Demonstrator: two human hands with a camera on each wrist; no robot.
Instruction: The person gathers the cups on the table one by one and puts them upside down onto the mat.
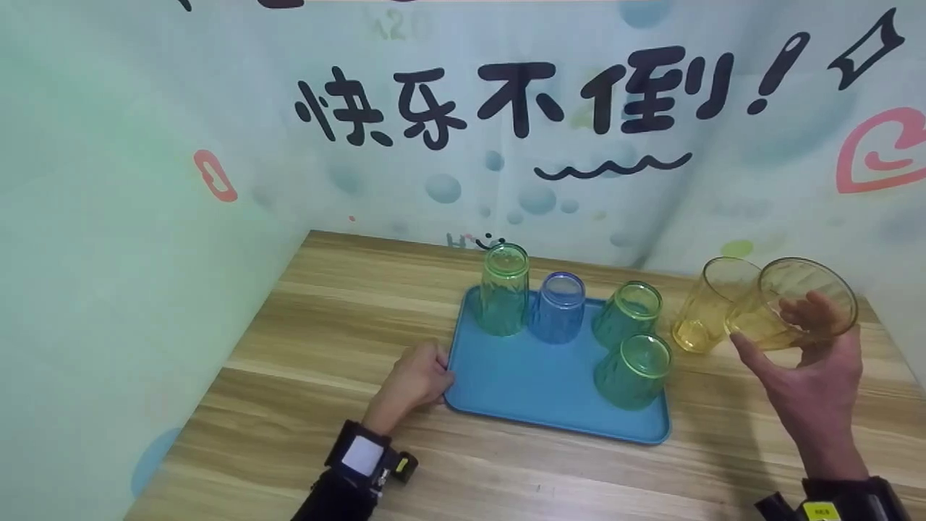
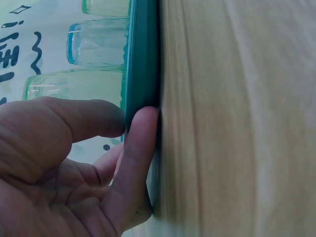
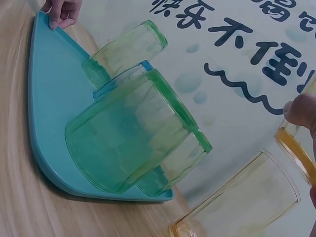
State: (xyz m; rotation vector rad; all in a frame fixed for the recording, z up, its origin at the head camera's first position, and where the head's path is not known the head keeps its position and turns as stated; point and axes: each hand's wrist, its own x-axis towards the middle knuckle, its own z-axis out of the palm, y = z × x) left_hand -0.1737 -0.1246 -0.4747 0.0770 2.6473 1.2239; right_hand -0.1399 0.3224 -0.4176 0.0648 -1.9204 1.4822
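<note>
My left hand [image 1: 412,380] pinches the left edge of a blue tray [image 1: 532,383]; in the left wrist view its thumb lies at the tray's upper side and a finger [image 2: 136,148] at the underside. My right hand [image 1: 825,391] holds a yellow drinking glass [image 1: 759,315] in the air right of the tray, its wide mouth up. A second yellow glass [image 1: 691,318] stands upright on the table just behind it. Mouth down on the tray are a tall green glass [image 1: 503,297], a blue glass [image 1: 557,311] and two shorter green glasses [image 1: 629,383] at the right.
The wooden table [image 1: 304,405] meets a printed backdrop [image 1: 434,195] behind the tray and at both sides. Bare tray surface shows at the front left and middle. Wrist cameras [image 1: 365,456] are strapped on both forearms.
</note>
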